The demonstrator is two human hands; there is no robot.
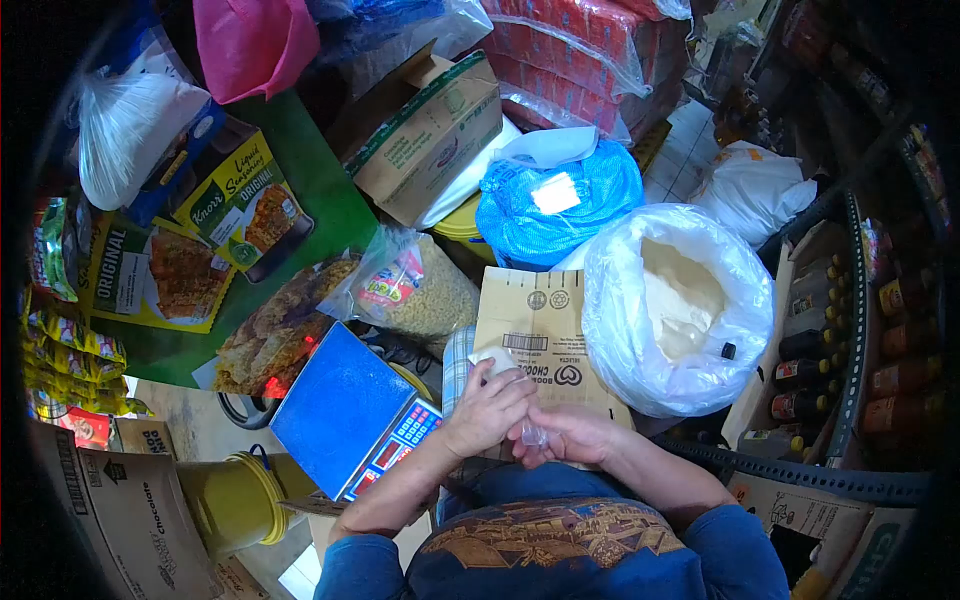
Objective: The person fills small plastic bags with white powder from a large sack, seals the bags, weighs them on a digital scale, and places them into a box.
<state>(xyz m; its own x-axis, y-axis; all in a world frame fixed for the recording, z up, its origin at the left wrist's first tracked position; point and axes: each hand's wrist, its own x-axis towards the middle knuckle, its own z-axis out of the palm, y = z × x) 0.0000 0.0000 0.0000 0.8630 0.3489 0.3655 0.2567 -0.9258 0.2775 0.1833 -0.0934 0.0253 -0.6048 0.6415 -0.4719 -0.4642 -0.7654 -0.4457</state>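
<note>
Over my lap, my left hand (488,412) is wrapped round a small clear plastic bag (497,359) with something white inside. My right hand (568,436) meets it from the other side, its fingers closed on the bag's clear loose end. A flattened cardboard sheet (530,312) lies just beyond my hands. To the right of it stands a large open plastic sack (610,350) with white powder inside and a small black object on its rim. Left of my hands is a digital scale (335,405) with a bare blue platform and a lit red display.
A blue woven sack (500,205) and an open carton (430,150) stand ahead. A bag of small tan pieces (435,295) lies by the green table (335,200). Bottle shelves (850,330) line the right; a yellow bucket (225,500) stands lower left.
</note>
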